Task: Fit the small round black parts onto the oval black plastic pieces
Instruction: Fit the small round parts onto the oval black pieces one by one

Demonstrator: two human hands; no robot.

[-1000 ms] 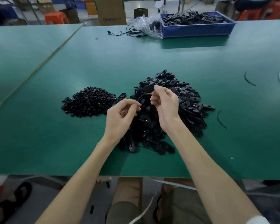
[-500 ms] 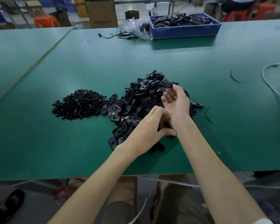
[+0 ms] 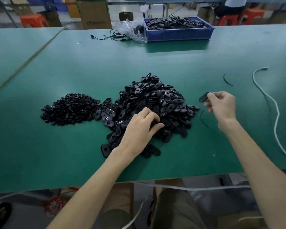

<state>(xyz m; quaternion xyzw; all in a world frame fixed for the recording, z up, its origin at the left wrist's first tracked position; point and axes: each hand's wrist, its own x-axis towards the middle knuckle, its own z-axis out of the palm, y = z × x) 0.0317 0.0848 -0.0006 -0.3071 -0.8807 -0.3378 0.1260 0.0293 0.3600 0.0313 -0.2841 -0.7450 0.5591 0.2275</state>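
Swung out right of the heap of oval pieces (image 3: 155,103) since half a second ago: right hand (image 3: 221,106), pinching one oval piece (image 3: 203,97), long axis slanting left. Curled into the heap's near side: left hand (image 3: 142,128), grasp impossible to tell. Leftmost on the worktop (image 3: 172,63): small round parts (image 3: 69,109), nearest that hand.

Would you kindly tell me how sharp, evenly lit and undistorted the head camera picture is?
Head view: soft, even light, with darker corners on the green table; the wide lens slightly bends its straight edges; the oval pile is fairly sharp, the round-parts pile a dark mass; the right hand and its pinched oval piece look slightly smeared.
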